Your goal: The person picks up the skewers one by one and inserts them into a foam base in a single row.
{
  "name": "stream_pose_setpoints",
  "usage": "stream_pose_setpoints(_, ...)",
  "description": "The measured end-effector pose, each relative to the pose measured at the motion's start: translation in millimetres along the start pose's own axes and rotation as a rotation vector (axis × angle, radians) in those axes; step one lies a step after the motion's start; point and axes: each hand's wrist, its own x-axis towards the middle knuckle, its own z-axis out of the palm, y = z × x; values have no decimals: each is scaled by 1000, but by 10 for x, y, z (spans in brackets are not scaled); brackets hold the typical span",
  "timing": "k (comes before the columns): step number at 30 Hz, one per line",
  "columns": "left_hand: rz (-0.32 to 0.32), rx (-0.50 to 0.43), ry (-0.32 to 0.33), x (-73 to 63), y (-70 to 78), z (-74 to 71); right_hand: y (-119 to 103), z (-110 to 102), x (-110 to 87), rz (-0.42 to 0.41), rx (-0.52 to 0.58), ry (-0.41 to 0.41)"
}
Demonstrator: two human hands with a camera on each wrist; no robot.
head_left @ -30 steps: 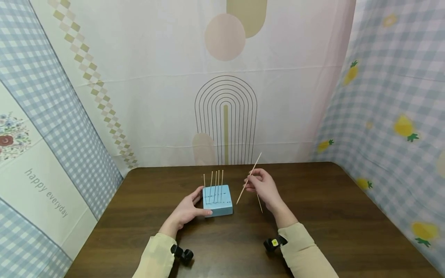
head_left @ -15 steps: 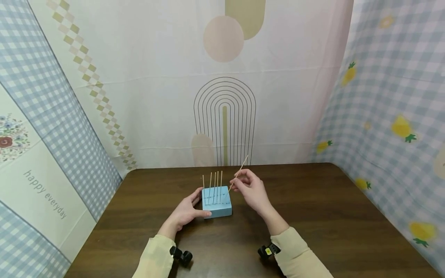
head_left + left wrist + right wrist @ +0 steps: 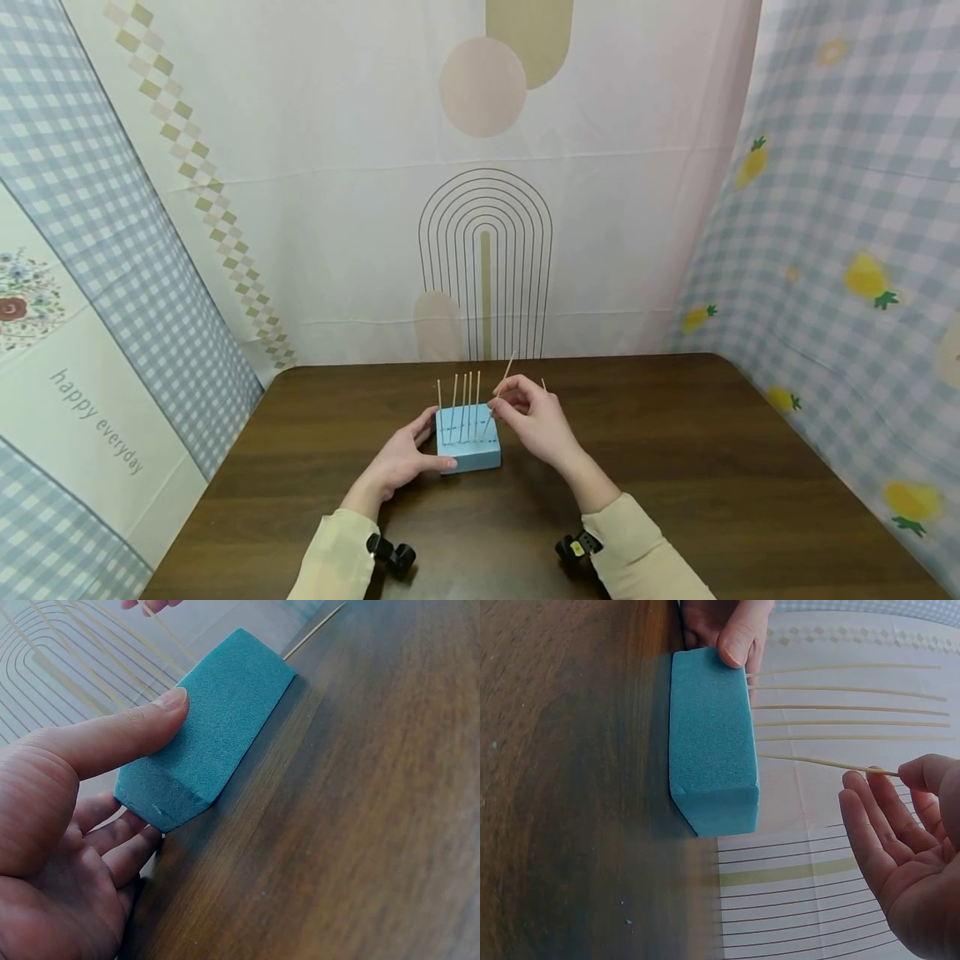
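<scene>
A light blue foam block (image 3: pixel 471 458) sits on the table with several thin wooden skewers (image 3: pixel 455 400) standing upright in its top. My left hand (image 3: pixel 401 457) grips the block's left side, its thumb on the front face; the left wrist view shows the fingers around the far corner. Between thumb and index finger, my right hand (image 3: pixel 536 421) pinches another skewer (image 3: pixel 825 763). That skewer leans to the right, and its lower end meets the block's top at the right of the row. In the right wrist view it looks slightly bowed.
Behind the right hand, a loose skewer (image 3: pixel 315 630) lies on the brown wooden table (image 3: pixel 675 467), mostly hidden in the head view. A patterned cloth (image 3: pixel 360 250) hangs along the table's back edge. Small pale crumbs (image 3: pixel 628 921) dot the tabletop.
My right hand has moved left with its skewer, from beside the block to over its right part, and the skewer's lower end has come down to the top. The left hand keeps its grip.
</scene>
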Motion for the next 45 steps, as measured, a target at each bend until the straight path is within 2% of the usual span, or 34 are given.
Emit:
stream_pose_setpoints(13, 6, 0, -4, 40, 15, -36, -46, 27, 39, -84, -99, 30)
stream_pose_setpoints(27, 3, 3, -8, 18, 18, -21, -57, 60, 13, -76, -123, 40)
stream_pose_setpoints(45, 3, 2, -14, 6, 6, -27, -38, 112, -5, -101, -146, -8)
